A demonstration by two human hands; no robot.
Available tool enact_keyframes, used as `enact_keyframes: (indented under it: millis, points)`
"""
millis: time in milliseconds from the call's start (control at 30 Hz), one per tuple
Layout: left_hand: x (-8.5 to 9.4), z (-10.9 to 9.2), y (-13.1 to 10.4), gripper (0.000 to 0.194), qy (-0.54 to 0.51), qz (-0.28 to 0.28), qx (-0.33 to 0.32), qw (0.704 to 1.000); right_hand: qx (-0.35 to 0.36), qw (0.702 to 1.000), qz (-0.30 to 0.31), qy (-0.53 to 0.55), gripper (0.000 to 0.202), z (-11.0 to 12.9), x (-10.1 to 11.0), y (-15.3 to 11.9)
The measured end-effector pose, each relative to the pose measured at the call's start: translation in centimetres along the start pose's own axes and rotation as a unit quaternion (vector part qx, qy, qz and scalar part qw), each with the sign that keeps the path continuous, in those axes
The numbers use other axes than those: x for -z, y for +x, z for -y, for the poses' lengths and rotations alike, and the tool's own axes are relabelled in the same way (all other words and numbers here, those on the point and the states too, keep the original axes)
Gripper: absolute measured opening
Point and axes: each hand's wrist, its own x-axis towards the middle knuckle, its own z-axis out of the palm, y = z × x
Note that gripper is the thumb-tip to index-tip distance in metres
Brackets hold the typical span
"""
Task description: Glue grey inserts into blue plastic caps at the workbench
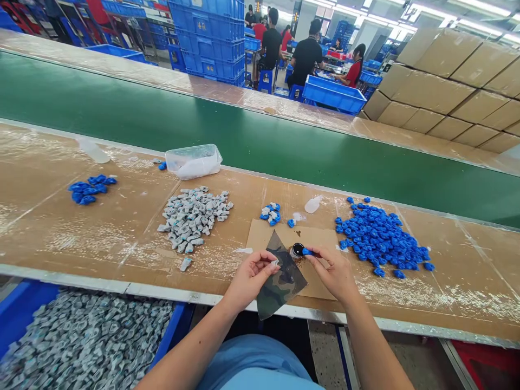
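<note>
Pinched between the thumb and fingers of my left hand (257,271) is a small whitish piece (275,263), held over a camouflage-patterned cloth (280,284). My right hand (333,269) grips a small blue piece (311,252) at the rim of a little round jar (298,249) with dark contents. The jar and part of the cloth rest on a flat cardboard sheet (325,238). A cluster of blue and white pieces (271,214) lies behind the cloth. To the right is a large heap of blue pieces (379,235), to the left a heap of grey pieces (195,216).
A clear plastic tub (194,161) stands by the green conveyor belt (260,141). More blue pieces (91,188) lie far left. Below the table edge, a blue crate (24,303) holds many grey pieces. Stacked cartons (455,81), blue crates (207,38) and several seated people are beyond the belt.
</note>
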Motion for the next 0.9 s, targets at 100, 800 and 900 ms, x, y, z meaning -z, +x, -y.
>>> enact_keyframes:
  millis: [100, 800, 900]
  points:
    - [-0.2, 0.2, 0.3, 0.033, 0.001, -0.010, -0.005, 1.000, -0.029, 0.999, -0.011, 0.033, 0.019, 0.3, 0.0, -0.4]
    - [-0.7, 0.5, 0.4, 0.045, 0.038, 0.057, 0.023, 0.997, -0.015, 0.988, 0.008, 0.152, 0.015, 3.4, -2.0, -1.5]
    - [-0.8, 0.2, 0.3, 0.042, 0.054, 0.074, 0.029, 0.995, -0.013, 0.987, 0.020, 0.159, 0.016, 3.1, -2.6, -1.6]
